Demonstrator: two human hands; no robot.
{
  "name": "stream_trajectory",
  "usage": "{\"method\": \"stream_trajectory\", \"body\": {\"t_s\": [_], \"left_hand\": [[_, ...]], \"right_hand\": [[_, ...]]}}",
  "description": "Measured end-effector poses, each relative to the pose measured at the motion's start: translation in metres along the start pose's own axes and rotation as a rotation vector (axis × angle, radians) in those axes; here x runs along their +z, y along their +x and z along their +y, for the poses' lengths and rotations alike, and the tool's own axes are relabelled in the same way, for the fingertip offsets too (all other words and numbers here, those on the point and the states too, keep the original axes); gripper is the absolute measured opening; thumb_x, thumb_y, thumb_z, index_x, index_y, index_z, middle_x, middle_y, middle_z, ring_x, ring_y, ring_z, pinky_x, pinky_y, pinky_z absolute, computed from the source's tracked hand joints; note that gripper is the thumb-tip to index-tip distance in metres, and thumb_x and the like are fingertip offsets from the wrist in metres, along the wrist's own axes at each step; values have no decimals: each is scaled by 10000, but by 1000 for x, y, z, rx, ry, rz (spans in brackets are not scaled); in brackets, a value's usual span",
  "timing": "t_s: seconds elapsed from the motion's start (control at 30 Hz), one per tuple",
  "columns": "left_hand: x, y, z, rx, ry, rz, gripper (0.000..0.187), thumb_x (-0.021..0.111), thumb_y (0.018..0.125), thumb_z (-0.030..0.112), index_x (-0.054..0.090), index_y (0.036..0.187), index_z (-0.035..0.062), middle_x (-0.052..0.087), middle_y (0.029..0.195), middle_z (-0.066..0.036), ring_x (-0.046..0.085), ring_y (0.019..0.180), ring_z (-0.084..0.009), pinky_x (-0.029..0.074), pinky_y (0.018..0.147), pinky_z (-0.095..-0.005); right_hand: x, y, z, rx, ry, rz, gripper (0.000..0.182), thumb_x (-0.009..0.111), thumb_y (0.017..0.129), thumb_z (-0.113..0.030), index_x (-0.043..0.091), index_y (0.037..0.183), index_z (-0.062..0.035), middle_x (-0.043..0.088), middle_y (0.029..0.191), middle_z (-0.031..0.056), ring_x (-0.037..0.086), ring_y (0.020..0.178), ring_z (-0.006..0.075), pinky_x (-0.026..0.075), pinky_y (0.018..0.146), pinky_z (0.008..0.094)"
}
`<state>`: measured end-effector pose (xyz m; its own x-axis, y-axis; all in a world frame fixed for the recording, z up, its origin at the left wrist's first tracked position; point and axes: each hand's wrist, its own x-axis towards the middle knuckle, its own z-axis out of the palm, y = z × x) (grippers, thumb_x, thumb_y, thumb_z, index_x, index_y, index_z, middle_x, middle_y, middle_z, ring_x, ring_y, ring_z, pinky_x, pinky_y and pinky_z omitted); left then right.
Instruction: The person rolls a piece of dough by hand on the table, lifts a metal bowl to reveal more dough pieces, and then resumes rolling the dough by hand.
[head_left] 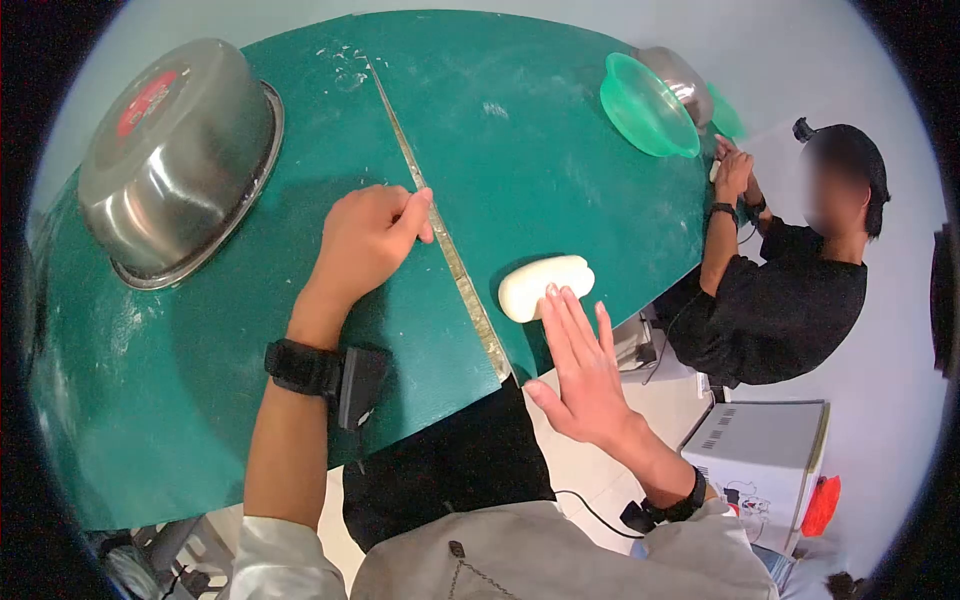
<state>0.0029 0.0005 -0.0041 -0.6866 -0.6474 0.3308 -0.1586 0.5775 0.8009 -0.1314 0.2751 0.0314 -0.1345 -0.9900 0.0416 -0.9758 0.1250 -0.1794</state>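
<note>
A smooth, pale piece of dough (540,288), shaped like a short thick log, lies on the green table near its front edge. The fingertips of my right hand (580,385) rest on its near side, fingers stretched out and thumb apart. My left hand (372,240) is closed above the table, left of the dough, with its thumb pressed against the curled fingers. Whatever may be inside that hand is hidden. Its thumb reaches over the worn seam strip (455,265) that runs across the tabletop.
A large steel basin (180,160) sits upside down at the left. Across the table are a green plastic basin (645,105) and a steel bowl (680,85). A person in black (780,300) works at the right edge. White flour marks dust the table (520,150).
</note>
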Motion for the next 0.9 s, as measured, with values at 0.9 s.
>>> {"method": "stream_trajectory", "body": {"t_s": [0.9], "left_hand": [[1, 5, -1, -66, 64, -47, 456, 525, 999, 344, 690, 650, 100, 640, 674, -113, 631, 695, -332, 468, 670, -452]], "right_hand": [[32, 273, 44, 129, -106, 412, 797, 368, 985, -628, 381, 1534, -51, 370, 1574, 240, 251, 1507, 394, 152, 1225, 553]]}}
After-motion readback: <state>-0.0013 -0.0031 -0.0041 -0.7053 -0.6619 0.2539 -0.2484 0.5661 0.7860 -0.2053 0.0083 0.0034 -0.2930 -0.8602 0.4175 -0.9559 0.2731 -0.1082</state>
